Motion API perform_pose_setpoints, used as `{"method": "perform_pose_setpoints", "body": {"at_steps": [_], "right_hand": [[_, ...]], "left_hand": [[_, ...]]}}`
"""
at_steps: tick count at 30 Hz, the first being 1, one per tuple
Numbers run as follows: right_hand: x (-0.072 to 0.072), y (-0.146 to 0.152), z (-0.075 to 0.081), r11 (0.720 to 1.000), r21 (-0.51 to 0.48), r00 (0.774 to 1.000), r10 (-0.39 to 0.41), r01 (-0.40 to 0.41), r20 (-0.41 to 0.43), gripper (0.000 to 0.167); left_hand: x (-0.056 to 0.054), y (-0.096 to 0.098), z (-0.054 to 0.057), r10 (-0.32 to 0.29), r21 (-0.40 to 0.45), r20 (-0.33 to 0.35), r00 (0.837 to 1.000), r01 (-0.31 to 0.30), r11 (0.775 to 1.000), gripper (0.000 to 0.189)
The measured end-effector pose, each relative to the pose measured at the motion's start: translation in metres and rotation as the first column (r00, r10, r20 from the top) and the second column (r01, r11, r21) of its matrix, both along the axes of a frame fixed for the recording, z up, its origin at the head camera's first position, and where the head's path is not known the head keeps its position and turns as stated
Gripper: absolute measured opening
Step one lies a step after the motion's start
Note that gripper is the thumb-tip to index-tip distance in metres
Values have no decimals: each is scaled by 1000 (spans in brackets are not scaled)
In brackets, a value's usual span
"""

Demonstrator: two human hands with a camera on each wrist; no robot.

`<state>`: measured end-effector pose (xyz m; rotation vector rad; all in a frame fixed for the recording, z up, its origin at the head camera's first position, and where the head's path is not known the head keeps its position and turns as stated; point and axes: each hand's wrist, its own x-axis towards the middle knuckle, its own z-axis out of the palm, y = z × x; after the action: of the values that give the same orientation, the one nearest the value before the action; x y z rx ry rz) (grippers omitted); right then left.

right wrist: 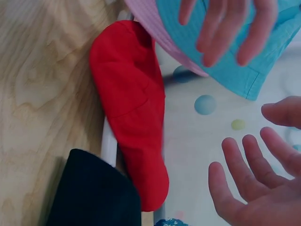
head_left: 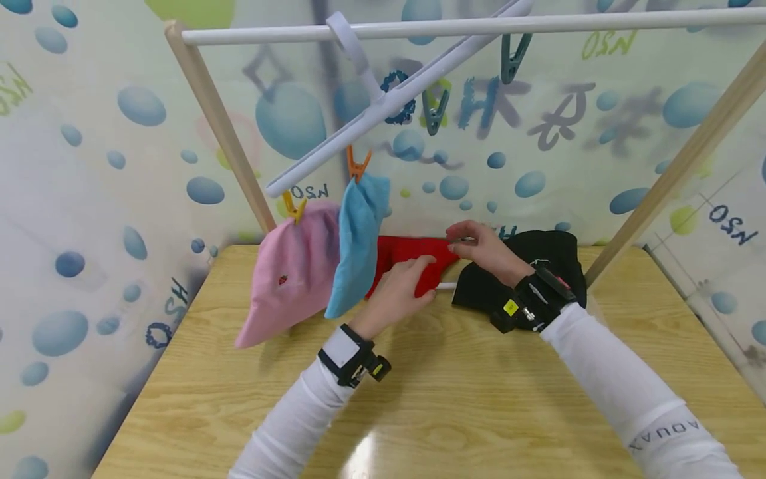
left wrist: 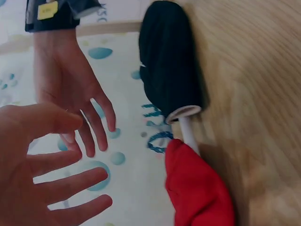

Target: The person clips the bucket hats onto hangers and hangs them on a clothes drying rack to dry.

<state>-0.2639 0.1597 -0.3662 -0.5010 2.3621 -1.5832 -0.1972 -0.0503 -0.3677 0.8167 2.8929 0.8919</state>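
My left hand (head_left: 397,293) is held over the table in front of a red hat (head_left: 413,247), fingers spread and relaxed. To its right my right hand (head_left: 487,253) hovers between the red hat and a black hat (head_left: 553,249), also loosely open. Both wrist views show bare palms facing each other with nothing between them, apart from the hats. The red hat (right wrist: 131,103) lies at the back of the table across a white bar. Left of my hands hang a light-blue hat (head_left: 359,233) under an orange clip (head_left: 358,166) and a pink hat (head_left: 299,259) under a yellow clip (head_left: 295,207).
A slanted white hanger (head_left: 383,106) hooks over a white rail (head_left: 407,28) above my hands. Two green clips, one a dark green clip (head_left: 435,112), dangle from its raised right side. Wooden posts (head_left: 221,126) hold the rail; a patterned backdrop stands behind the table (head_left: 479,399).
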Motion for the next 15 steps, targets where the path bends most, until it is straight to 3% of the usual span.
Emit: {"method": "perform_pose_setpoints", "body": {"at_steps": [5, 15], "right_hand": [[3, 5, -8, 1000, 11, 1000, 3, -3, 20, 39], [6, 15, -19, 1000, -10, 998, 10, -9, 62, 40]], "left_hand": [[-6, -8, -18, -2, -78, 47, 999, 6, 997, 56], [-25, -30, -55, -40, -85, 67, 997, 46, 995, 59]]}}
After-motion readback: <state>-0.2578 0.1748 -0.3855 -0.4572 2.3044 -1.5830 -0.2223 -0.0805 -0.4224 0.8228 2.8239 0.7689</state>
